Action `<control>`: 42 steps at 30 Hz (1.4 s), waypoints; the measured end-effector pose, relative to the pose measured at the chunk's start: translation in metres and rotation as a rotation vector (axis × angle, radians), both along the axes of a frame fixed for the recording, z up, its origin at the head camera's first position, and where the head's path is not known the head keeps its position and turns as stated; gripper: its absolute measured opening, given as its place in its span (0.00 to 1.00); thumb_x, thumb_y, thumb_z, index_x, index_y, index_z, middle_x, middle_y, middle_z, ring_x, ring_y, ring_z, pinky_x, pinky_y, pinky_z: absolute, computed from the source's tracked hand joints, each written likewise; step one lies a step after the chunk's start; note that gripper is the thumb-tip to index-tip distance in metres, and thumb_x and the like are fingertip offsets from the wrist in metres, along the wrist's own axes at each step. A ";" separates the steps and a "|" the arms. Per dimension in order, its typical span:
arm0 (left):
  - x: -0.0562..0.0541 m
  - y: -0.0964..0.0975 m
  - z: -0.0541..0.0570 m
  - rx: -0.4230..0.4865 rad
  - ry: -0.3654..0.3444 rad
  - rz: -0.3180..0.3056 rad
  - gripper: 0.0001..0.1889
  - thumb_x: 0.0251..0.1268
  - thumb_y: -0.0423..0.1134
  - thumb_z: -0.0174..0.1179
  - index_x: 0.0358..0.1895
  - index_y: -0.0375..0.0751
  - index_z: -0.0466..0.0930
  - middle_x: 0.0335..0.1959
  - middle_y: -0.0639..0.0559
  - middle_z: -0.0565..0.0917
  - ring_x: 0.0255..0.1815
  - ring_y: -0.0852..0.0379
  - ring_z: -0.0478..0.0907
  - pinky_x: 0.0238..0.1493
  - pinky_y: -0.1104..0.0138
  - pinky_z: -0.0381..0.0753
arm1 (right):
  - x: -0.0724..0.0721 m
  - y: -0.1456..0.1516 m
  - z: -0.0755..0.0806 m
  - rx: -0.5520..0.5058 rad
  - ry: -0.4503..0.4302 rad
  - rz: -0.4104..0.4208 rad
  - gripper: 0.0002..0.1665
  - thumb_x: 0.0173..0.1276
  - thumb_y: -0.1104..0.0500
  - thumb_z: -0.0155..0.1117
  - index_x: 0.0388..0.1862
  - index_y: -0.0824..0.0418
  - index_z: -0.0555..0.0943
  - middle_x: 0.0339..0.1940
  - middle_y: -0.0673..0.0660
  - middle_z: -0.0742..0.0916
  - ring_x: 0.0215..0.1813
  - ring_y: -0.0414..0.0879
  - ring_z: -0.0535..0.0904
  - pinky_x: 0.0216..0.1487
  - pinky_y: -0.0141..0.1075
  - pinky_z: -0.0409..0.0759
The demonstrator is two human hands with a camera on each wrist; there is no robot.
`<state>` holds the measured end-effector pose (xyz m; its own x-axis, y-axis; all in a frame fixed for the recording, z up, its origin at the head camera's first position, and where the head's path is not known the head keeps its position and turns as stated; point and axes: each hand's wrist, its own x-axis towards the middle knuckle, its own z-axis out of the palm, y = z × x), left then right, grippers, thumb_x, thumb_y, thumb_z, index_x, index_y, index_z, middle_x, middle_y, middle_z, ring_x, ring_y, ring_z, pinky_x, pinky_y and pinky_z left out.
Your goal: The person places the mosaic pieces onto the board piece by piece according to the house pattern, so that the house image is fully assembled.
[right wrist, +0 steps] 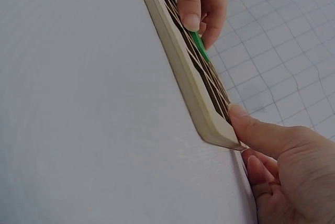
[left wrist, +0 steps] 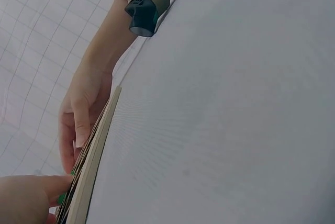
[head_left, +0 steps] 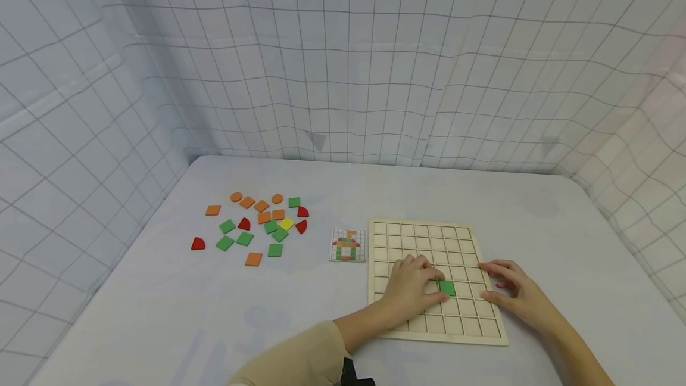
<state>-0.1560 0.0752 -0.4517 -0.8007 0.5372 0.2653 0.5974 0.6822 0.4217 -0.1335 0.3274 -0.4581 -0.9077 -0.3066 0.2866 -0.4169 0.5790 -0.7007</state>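
My left hand (head_left: 409, 288) is over a pale wooden grid board (head_left: 423, 324), its thumb and index finger pinching a green square tile (head_left: 447, 288). In the right wrist view that green tile (right wrist: 200, 46) stands slightly above the grid between the thumb and fingers. At the board's right edge is my right hand (head_left: 517, 293), thumb and index fingertips spread apart and touching the rim. From the left wrist view both hands show along the board's side (left wrist: 97, 156), seen nearly edge-on. Much of the green tile is hidden there.
A small printed pattern card (head_left: 348, 245) lies just left of the board. Farther left, loose tiles are scattered: green squares (head_left: 276, 249), orange squares (head_left: 253, 259), orange discs (head_left: 236, 196), red quarter-circles (head_left: 198, 243) and a yellow square (head_left: 286, 224). Checked white curtains (head_left: 343, 76) surround the table.
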 end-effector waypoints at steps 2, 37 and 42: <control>0.000 0.000 0.001 0.004 -0.006 0.004 0.16 0.51 0.59 0.61 0.42 0.60 0.82 0.36 0.65 0.71 0.33 0.67 0.61 0.38 0.74 0.59 | 0.000 0.000 0.000 0.001 0.004 -0.003 0.31 0.52 0.66 0.69 0.57 0.66 0.74 0.53 0.57 0.72 0.48 0.30 0.68 0.45 0.17 0.67; -0.020 -0.061 0.023 0.270 -0.141 0.018 0.19 0.51 0.48 0.67 0.47 0.48 0.81 0.36 0.55 0.76 0.37 0.60 0.70 0.36 0.72 0.66 | 0.000 -0.002 0.000 -0.016 -0.035 -0.018 0.30 0.53 0.65 0.69 0.57 0.67 0.73 0.53 0.56 0.72 0.48 0.30 0.68 0.44 0.18 0.67; -0.024 -0.106 0.024 0.352 -0.146 0.081 0.18 0.49 0.42 0.68 0.46 0.43 0.81 0.38 0.51 0.77 0.38 0.54 0.71 0.39 0.66 0.70 | 0.000 -0.001 0.000 -0.017 -0.050 -0.023 0.30 0.53 0.65 0.69 0.57 0.67 0.73 0.53 0.55 0.72 0.49 0.30 0.68 0.44 0.18 0.67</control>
<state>-0.1802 -0.0306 -0.4276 -0.8796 0.3669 0.3027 0.4642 0.5230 0.7149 -0.1335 0.3265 -0.4583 -0.9278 -0.2809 0.2456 -0.3677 0.5761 -0.7300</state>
